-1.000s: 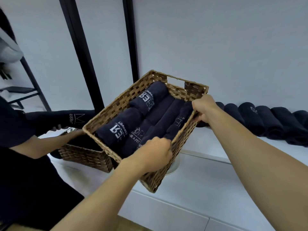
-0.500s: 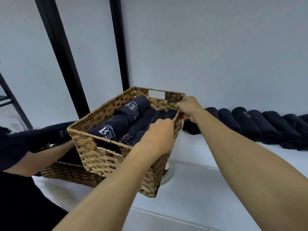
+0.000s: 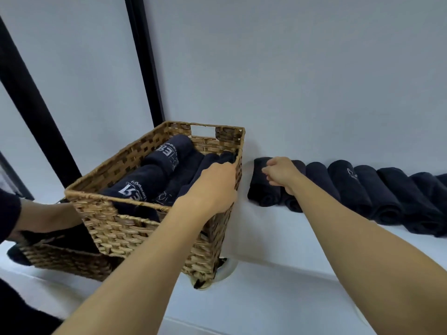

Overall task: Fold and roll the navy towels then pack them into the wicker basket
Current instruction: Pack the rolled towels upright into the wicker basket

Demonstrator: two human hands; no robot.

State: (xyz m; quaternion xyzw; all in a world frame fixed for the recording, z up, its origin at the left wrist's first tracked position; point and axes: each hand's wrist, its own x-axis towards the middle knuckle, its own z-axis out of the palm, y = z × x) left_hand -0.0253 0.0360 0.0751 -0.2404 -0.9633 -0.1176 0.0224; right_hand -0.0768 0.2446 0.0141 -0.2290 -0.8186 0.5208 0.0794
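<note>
The wicker basket (image 3: 135, 228) stands upright on the white counter, left of centre, with several rolled navy towels (image 3: 145, 187) packed inside, white logos showing. My left hand (image 3: 215, 187) grips the basket's right rim, fingers hooked over the edge. My right hand (image 3: 280, 174) is off the basket and hovers with loosely curled fingers over the leftmost rolled towel (image 3: 262, 194), holding nothing. That towel begins a row of rolled navy towels (image 3: 362, 189) lying along the raised white ledge against the wall.
Another person's arm (image 3: 43, 216) reaches into a second wicker basket (image 3: 65, 259) at the lower left, just beside mine. A white round object (image 3: 228, 268) sits under my basket's right corner. Black frame posts (image 3: 145, 59) rise behind. The white counter (image 3: 266, 298) runs along the front.
The basket has gone from tilted to upright on the counter. My right hand let go of its rim and moved right, over the towels on the ledge.
</note>
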